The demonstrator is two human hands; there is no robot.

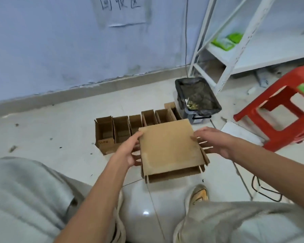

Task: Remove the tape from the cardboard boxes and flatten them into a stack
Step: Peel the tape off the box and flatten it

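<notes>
Six open boxes (104, 133) in a row, one flattened box (170, 148), one red stool (286, 109), one bin (197, 95)

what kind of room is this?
Probably a storeroom or recycling corner: tiled floor, white metal shelving, a lined waste bin, and a row of open cardboard boxes by the wall.
</notes>
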